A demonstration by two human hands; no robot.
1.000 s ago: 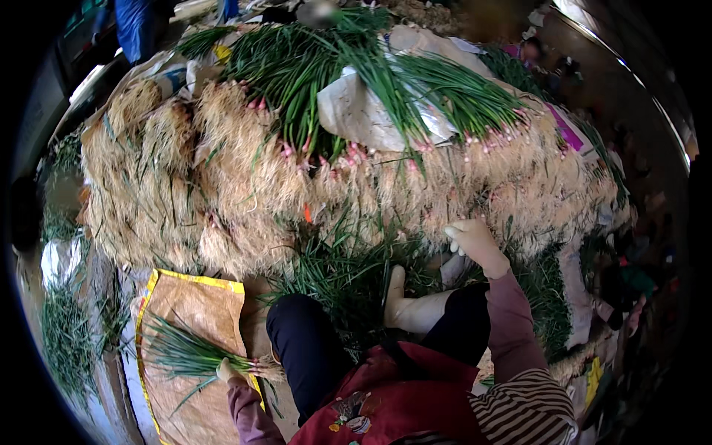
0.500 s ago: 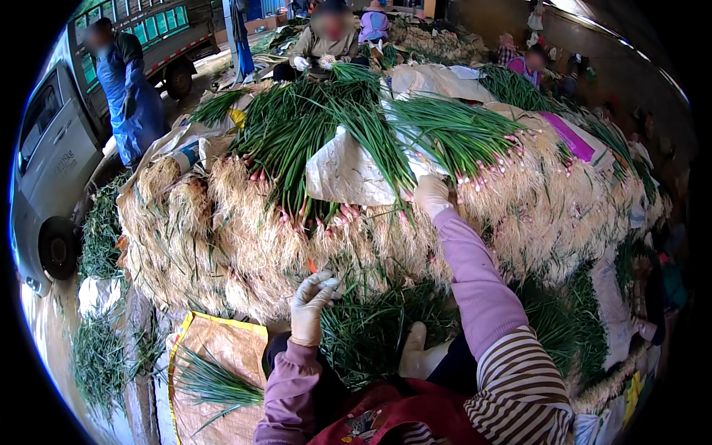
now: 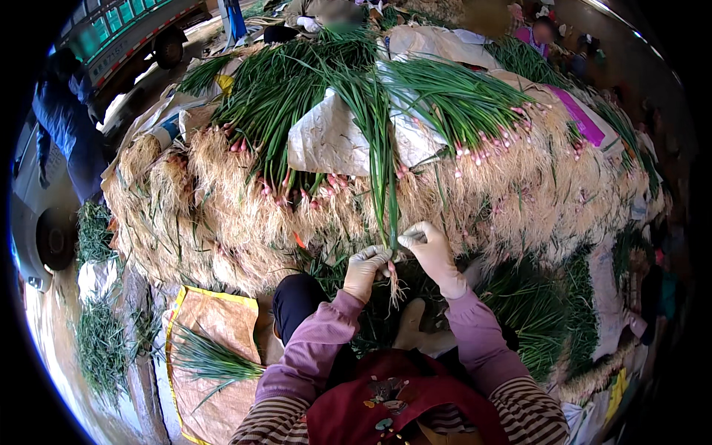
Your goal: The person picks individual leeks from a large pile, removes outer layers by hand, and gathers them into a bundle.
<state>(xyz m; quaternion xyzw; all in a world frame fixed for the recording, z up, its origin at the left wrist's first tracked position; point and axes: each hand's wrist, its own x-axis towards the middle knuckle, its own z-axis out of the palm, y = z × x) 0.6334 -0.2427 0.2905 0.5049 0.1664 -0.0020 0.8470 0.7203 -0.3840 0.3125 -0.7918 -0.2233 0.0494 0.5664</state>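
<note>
Gloved in white, my left hand (image 3: 366, 272) is closed around the lower stalk of a spring onion (image 3: 392, 211). Its long green leaves run up toward the heap, and pale pinkish roots hang below the fingers. Close on the right side of that stalk is my right hand (image 3: 432, 256), also gloved, with thumb and fingers curled in a pinch; what lies between its tips is too small to make out. Just beyond, a bunch of spring onions (image 3: 475, 111) with pink bulbs lies on a whitish sack (image 3: 330, 137), and more lie to the left (image 3: 278, 111).
A mass of straw-coloured roots (image 3: 504, 200) forms the heap's near side. Cut greens (image 3: 530, 322) cover the ground near my boots (image 3: 415, 330). A yellow-edged brown sack (image 3: 215, 311) at left carries a small green bunch (image 3: 215, 356). A person in blue (image 3: 67, 126) stands by a truck.
My right hand has come back from the heap toward me, and the spring onion now hangs between my hands. My left hand has moved up and right and closed on it. The view has tilted down.
</note>
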